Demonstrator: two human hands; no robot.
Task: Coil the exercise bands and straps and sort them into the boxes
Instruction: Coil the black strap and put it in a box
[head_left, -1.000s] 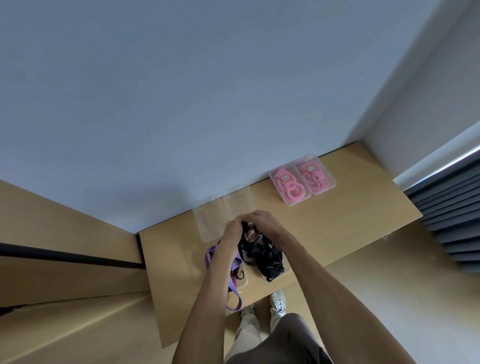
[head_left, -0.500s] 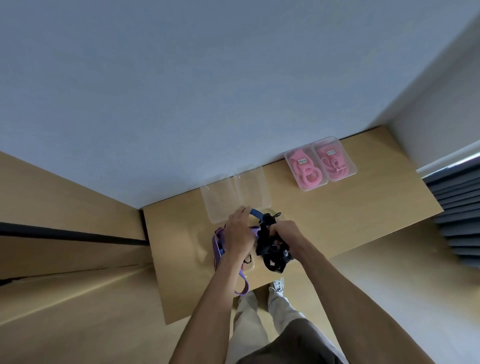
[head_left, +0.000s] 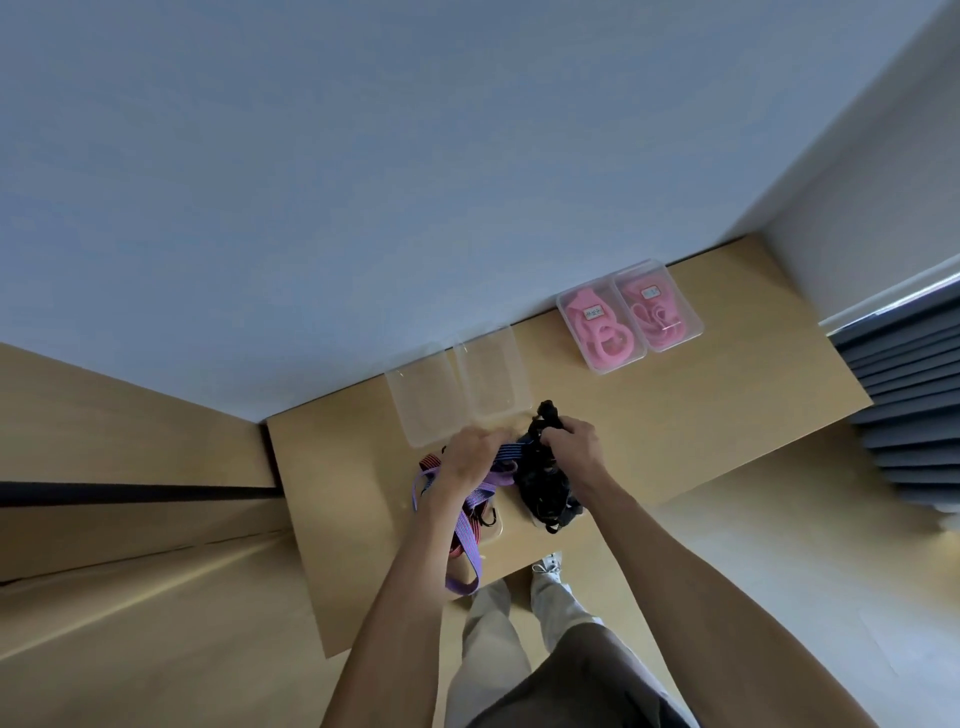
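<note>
A pale blue-grey wall runs behind a light wooden table (head_left: 701, 415) pushed into the corner, with dark slatted blinds off to the right. At the far right of the table sit 2 clear plastic boxes holding pink bands (head_left: 628, 319), already filled; further left against the wall stand 2 empty clear plastic boxes (head_left: 460, 387), side by side. The person stands at the near edge with both forearms reaching forward and down, wrists bent over the pile. The left hand (head_left: 470, 460) is closed around a purple striped flat strap (head_left: 467, 540), fingers curled on it near the blue-striped end; the strap's long axis runs from that hand back toward the near edge, where its loose loop hangs over the table. A red strap (head_left: 430, 461) peeks out just left of the left hand. The right hand (head_left: 571, 447) is clenched on the top of a tangled black bundle of straps (head_left: 543, 486), which lies just right of the purple strap, on or barely above the table. The 2 hands are close together and the purple strap passes between them toward the black bundle, so I judge it is being teased free before coiling. The empty boxes lie just beyond the left hand's knuckles, the nearer hand for dropping a finished coil.
</note>
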